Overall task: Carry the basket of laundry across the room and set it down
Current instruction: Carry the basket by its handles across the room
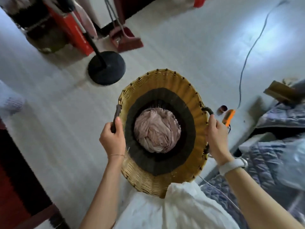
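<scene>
A round woven basket [165, 80], tan at the rim with a dark band inside, hangs in front of my body above the pale floor. A bundle of pale pink laundry [156, 131] lies at its bottom. My left hand [113, 138] is closed around the dark left handle. My right hand [216, 134] grips the dark right handle at the rim. Both arms reach forward from my white top.
A black round stand base [106, 67] sits on the floor ahead to the left, with a red broom and dustpan [127, 38] and a red box [74, 30] behind it. A bed with a grey-blue quilt [272, 154] lies right. An orange tool [228, 117] and a cable [247, 55] lie on the floor.
</scene>
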### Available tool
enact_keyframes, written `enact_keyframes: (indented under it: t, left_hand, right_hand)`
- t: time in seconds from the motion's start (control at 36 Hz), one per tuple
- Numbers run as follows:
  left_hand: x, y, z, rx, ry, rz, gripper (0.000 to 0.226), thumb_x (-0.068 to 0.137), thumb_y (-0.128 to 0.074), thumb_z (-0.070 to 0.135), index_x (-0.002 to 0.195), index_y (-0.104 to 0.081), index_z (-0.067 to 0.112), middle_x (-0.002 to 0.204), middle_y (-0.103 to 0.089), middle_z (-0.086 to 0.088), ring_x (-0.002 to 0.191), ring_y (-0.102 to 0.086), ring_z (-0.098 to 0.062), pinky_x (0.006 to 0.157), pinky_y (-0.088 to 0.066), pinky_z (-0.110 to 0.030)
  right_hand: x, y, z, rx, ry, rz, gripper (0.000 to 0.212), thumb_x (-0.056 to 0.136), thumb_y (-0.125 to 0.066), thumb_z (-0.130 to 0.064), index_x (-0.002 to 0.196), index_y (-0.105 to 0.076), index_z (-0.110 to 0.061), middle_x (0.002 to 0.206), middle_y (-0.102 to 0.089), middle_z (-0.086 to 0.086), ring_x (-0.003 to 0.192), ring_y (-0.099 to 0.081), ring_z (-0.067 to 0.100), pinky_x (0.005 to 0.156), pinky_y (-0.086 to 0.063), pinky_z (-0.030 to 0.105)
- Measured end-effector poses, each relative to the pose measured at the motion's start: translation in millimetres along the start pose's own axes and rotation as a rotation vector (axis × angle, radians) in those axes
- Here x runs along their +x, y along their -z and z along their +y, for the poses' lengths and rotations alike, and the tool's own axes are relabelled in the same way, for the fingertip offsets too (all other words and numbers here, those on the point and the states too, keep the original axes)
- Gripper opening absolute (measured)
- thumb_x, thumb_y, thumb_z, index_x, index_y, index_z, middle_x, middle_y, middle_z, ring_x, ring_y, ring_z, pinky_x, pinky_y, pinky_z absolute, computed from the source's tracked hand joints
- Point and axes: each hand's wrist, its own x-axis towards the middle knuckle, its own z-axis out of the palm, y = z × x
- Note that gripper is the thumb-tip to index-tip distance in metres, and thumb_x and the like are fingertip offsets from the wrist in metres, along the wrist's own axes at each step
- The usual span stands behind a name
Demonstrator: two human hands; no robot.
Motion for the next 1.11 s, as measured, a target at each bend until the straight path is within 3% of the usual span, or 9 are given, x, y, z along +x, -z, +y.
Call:
enact_keyframes:
  t: [0.14, 0.22, 0.5, 0.78, 0.92, 1.03, 1.11]
  left_hand:
    - [15.3, -80.2, 57.6, -0.021, -0.075, -0.198, 0.033, 0.091, -0.048, 0.028, 0.068, -0.052, 0.005, 0.056, -0.045, 0.003, 0.052, -0.039, -0.008, 0.045, -0.032, -0.006]
    - [29.1, -124.8, 90.9, -0.024, -0.106, -0.284, 0.036, 0.09, -0.049, 0.032, 0.069, -0.055, 0.003, 0.06, -0.049, -0.005, 0.053, -0.04, -0.009, 0.051, -0.034, -0.022]
    - [105.8, -280.5, 215.1, -0.014, -0.201, -0.495, 0.038, 0.09, -0.049, 0.033, 0.068, -0.052, 0.002, 0.057, -0.044, -0.001, 0.054, -0.039, -0.01, 0.05, -0.032, -0.02]
    - [157.9, -418.3, 344.6, -0.004, -0.3, -0.657, 0.037, 0.09, -0.049, 0.032, 0.063, -0.046, 0.008, 0.055, -0.041, 0.001, 0.053, -0.037, -0.013, 0.051, -0.032, -0.025]
    - [170.7, -494.9, 399.1, -0.011, -0.341, -0.743, 0.036, 0.089, -0.049, 0.037, 0.069, -0.051, 0.007, 0.065, -0.047, -0.014, 0.063, -0.042, -0.025, 0.06, -0.036, -0.036]
    - [164.3, -556.8, 444.3, -0.006, -0.371, -0.795, 0.036, 0.088, -0.05, 0.038, 0.07, -0.053, 0.007, 0.066, -0.044, -0.014, 0.063, -0.038, -0.023, 0.056, -0.031, -0.032]
    - [156.1, -611.0, 478.8, -0.003, -0.377, -0.799, 0.04, 0.088, -0.05, 0.038, 0.071, -0.056, 0.002, 0.064, -0.044, -0.012, 0.061, -0.037, -0.023, 0.052, -0.028, -0.029]
  right_hand:
    - [53.1, 48.6, -1.8, 0.112, -0.118, 0.199, 0.041, 0.091, -0.036, -0.04, 0.056, -0.031, -0.021, 0.058, -0.031, 0.005, 0.058, -0.032, 0.021, 0.054, -0.025, 0.034]
    - [85.6, 69.2, -6.6, 0.151, -0.169, 0.311, 0.042, 0.09, -0.037, -0.042, 0.055, -0.029, -0.021, 0.058, -0.03, 0.004, 0.055, -0.03, 0.02, 0.052, -0.023, 0.034]
    - [231.9, 101.8, -60.6, 0.253, -0.246, 0.59, 0.043, 0.091, -0.038, -0.039, 0.054, -0.031, -0.02, 0.054, -0.032, 0.003, 0.053, -0.029, 0.017, 0.052, -0.022, 0.032]
    - [353.3, 142.2, -103.7, 0.374, -0.338, 0.73, 0.039, 0.093, -0.038, -0.036, 0.06, -0.048, -0.018, 0.054, -0.043, 0.003, 0.051, -0.038, 0.016, 0.051, -0.031, 0.029]
    - [420.1, 169.9, -106.2, 0.459, -0.369, 0.797, 0.037, 0.093, -0.037, -0.036, 0.06, -0.046, -0.021, 0.049, -0.039, -0.002, 0.041, -0.034, 0.006, 0.043, -0.028, 0.023]
    - [483.0, 202.9, -102.9, 0.509, -0.382, 0.821, 0.037, 0.092, -0.038, -0.038, 0.059, -0.046, -0.021, 0.034, -0.04, -0.011, 0.042, -0.033, 0.008, 0.044, -0.027, 0.024]
    - [539.8, 236.0, -100.2, 0.531, -0.372, 0.845, 0.038, 0.092, -0.039, -0.037, 0.058, -0.046, -0.021, 0.045, -0.039, -0.007, 0.041, -0.032, 0.007, 0.045, -0.026, 0.025]
